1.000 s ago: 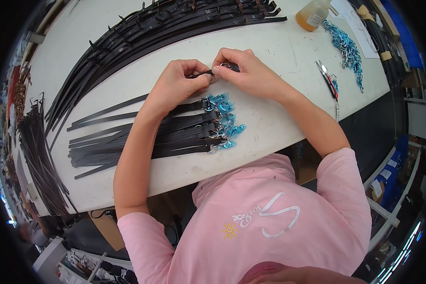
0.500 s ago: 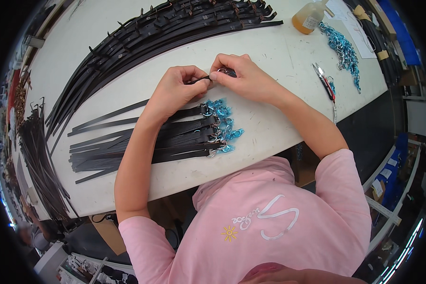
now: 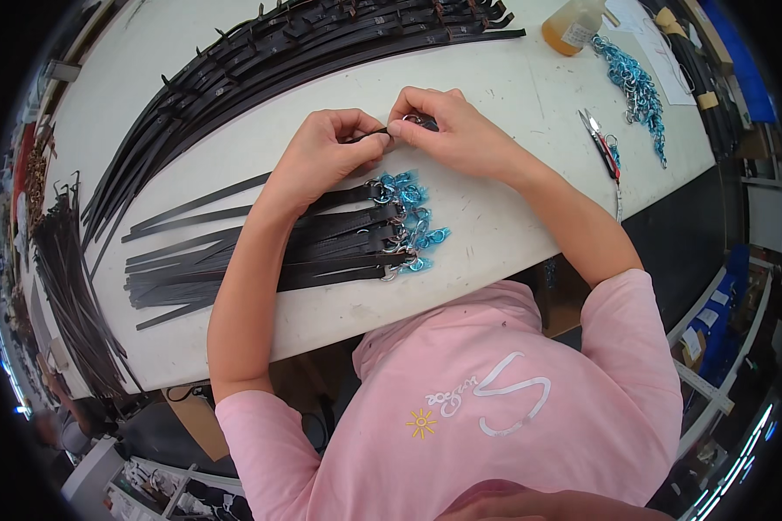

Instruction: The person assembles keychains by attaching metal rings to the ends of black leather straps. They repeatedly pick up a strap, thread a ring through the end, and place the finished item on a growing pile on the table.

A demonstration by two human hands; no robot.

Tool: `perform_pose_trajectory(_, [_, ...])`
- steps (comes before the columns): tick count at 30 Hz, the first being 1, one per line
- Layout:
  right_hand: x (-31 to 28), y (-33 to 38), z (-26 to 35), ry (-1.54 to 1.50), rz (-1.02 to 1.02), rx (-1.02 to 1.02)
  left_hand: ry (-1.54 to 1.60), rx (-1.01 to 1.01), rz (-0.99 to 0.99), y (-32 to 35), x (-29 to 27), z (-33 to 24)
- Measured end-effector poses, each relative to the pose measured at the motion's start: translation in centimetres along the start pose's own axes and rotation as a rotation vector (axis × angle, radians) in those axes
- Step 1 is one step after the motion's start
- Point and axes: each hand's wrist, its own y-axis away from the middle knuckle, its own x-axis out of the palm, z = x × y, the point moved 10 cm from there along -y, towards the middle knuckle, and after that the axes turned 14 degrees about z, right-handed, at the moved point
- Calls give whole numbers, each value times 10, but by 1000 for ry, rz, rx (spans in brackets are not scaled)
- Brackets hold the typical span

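Both hands meet over the white table, pinching a narrow black strap (image 3: 367, 135) between them. My left hand (image 3: 328, 152) has its thumb and curled fingers closed on the strap. My right hand (image 3: 452, 132) is closed on the strap's other end, where a silver metal ring (image 3: 411, 118) shows by the fingers. The fingers partly hide how strap and ring join. Just below the hands and under my left forearm lies a row of black straps (image 3: 321, 247) with metal rings and blue plastic-wrapped hardware (image 3: 413, 208) at their right ends.
Long black belts (image 3: 261, 82) spread across the table's far side. Another bundle of thin straps (image 3: 74, 286) hangs over the left edge. At right are a bottle of amber liquid (image 3: 570, 26), a heap of blue-wrapped rings (image 3: 634, 87) and red-and-black snips (image 3: 601, 143).
Both hands keep their pinch on the strap with barely any movement. The whole view has shifted slightly.
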Motion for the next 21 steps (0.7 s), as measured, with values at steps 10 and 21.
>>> perform_pose_trajectory(10, [0, 0, 2, 8, 0, -26, -7, 2, 20, -1, 0, 2])
perform_pose_trajectory(21, [0, 0, 4, 25, -1, -36, -28, -8, 29, -1, 1, 2])
